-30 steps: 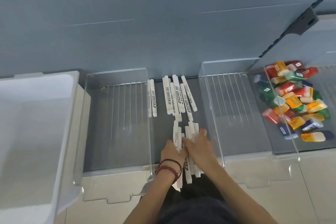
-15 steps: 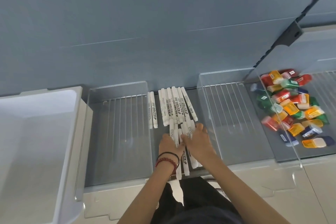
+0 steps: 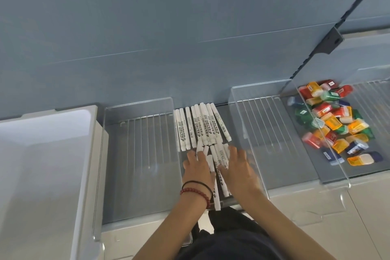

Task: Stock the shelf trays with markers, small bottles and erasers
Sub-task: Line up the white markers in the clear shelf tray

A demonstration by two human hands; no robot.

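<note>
Several white markers [image 3: 200, 126] lie in a row at the back of a narrow clear tray [image 3: 221, 200] on the shelf. A second bunch of white markers [image 3: 219, 158] lies nearer, under my hands. My left hand [image 3: 199, 170], with bracelets at the wrist, rests flat on this bunch from the left with fingers straight. My right hand [image 3: 238, 167] lies flat on it from the right, fingers spread. Small colourful bottles [image 3: 329, 124] fill a clear tray at the right.
An empty clear tray [image 3: 137, 154] stands left of the markers and another clear tray [image 3: 266, 133] right of them. A white bin [image 3: 42, 164] sits at the far left. The blue back wall [image 3: 168, 38] closes the shelf behind.
Both hands have slid forward with the near bunch of markers, pushing it up against the back row, which has closed together. The hands have flattened and spread.
</note>
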